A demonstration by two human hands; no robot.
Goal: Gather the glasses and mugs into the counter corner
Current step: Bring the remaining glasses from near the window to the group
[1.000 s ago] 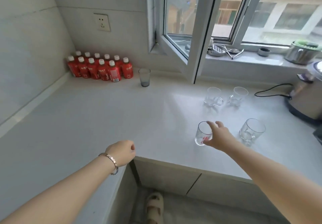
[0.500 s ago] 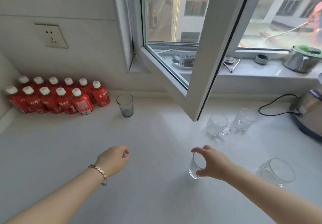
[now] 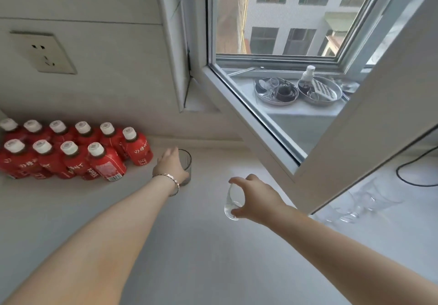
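10 red bottles (image 3: pixel 71 153) beside grey glass (image 3: pixel 186 162); window sash (image 3: pixel 272 124) overhangs counter (image 3: pixel 189 257).

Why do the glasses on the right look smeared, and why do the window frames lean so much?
Head view: the clear mugs at the right edge are motion-blurred, as is the glass in the right hand; the wide-angle lens splays the window frame; soft daylight casts only faint shadows on the counter.
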